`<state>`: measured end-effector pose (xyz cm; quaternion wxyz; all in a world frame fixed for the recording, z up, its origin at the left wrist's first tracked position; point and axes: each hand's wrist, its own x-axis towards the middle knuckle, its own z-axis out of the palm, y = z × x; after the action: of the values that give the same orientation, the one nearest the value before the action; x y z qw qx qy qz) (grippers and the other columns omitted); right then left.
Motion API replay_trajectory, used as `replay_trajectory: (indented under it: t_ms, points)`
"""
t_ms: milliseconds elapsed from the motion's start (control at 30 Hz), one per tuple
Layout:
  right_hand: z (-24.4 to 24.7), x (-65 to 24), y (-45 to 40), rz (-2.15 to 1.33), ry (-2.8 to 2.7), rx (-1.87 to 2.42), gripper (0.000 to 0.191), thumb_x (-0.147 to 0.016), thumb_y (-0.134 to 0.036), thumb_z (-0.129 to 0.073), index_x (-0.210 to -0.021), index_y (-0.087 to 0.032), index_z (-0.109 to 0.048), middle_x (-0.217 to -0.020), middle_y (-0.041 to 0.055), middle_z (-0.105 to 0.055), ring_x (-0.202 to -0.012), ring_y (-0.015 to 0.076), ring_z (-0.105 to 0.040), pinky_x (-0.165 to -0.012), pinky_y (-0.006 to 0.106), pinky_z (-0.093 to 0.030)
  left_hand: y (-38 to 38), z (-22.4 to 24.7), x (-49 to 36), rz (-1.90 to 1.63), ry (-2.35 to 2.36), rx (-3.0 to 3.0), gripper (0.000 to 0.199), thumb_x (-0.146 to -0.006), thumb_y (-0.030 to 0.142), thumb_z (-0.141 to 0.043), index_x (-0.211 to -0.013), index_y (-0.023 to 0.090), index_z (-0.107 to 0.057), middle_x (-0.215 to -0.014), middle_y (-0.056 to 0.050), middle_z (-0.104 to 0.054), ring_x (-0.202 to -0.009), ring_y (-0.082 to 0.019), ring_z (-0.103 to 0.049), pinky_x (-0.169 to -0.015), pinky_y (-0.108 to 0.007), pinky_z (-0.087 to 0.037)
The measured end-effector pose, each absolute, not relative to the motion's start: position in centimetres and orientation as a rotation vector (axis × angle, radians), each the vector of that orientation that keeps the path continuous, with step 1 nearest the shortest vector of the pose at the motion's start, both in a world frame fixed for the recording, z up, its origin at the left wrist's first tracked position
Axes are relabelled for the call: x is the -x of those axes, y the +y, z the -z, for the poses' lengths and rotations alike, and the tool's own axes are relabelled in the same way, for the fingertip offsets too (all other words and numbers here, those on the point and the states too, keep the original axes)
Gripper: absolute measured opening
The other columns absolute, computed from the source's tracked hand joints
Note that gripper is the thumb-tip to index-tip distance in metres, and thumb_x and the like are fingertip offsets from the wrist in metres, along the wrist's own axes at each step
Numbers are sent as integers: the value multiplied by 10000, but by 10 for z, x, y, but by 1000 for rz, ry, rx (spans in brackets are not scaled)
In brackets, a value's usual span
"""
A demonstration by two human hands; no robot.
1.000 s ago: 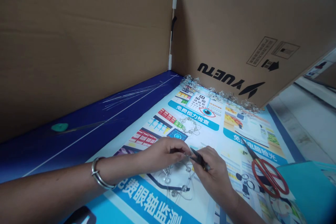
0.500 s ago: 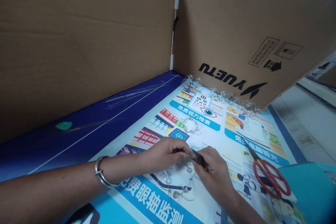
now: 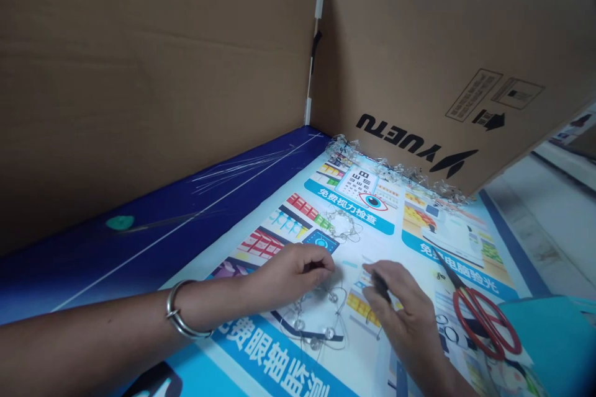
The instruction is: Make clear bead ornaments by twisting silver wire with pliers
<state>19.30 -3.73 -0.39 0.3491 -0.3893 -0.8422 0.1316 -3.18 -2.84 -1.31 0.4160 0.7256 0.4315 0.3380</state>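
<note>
My left hand (image 3: 302, 270) is closed in a pinch at the upper edge of a loop of thin wire with clear beads (image 3: 329, 332), which hangs down onto the printed sheet. The exact spot between my fingertips is hidden. To the right, my right hand (image 3: 405, 310) is closed around a small dark pointed tool (image 3: 380, 285), blurred, its kind unclear. A gap separates that tool from my left fingers. Beyond my hands, another beaded wire loop (image 3: 344, 223) lies on the sheet. Red-handled scissors (image 3: 484, 316) rest to the right of my right hand.
Cardboard walls (image 3: 162, 74) stand at the left and back. Along the back wall lies a row of beaded loops (image 3: 400, 173). Clear strands (image 3: 242, 167) and a green piece (image 3: 120, 223) are on the blue strip. Small black rings (image 3: 449, 333) sit near the scissors, beside a teal item (image 3: 554, 335).
My right hand has drawn back to the right and slightly down with the dark tool, away from my left fingers. My left hand has stayed nearly in place at the beaded loop.
</note>
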Motion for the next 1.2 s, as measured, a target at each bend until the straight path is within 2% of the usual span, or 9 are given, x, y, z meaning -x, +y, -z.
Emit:
replay_trajectory:
  t_ms: [200, 400, 733, 1200]
  points:
    - [7, -186, -50, -21, -2473, 1123, 164, -752, -178, -575, -908, -215, -614, -804, 32, -594, -778, 197, -501, -739, 343, -344, -30, 16, 33, -869, 1059, -1878, 124, -824, 127, -485, -820, 164, -603, -757, 15, -604, -711, -111, -550, -643, -206, -409]
    - [4, -181, -55, 289, -2574, 1255, 178, -678, -185, -644, -853, -215, -629, -717, 17, -580, -703, 192, -468, -682, 327, -285, -32, 14, 32, -869, 1060, -1922, 130, -822, 114, -483, -799, 163, -601, -733, 21, -596, -695, -107, -540, -629, -198, -394]
    - [-1, -173, -56, 409, -2690, 1375, 94, -683, -177, -654, -756, -226, -620, -671, 15, -567, -655, 205, -473, -619, 331, -243, -31, 15, 33, -829, 1078, -1928, 120, -817, 113, -477, -792, 164, -583, -696, 25, -568, -646, -94, -509, -588, -195, -370]
    - [-13, -162, -61, 430, -2761, 1558, 108, -702, -115, -602, -729, -219, -620, -674, 40, -578, -659, 228, -512, -596, 341, -256, -31, 11, 32, -829, 1063, -2065, 160, -866, 127, -426, -758, 164, -539, -690, 22, -554, -654, -97, -494, -624, -210, -371]
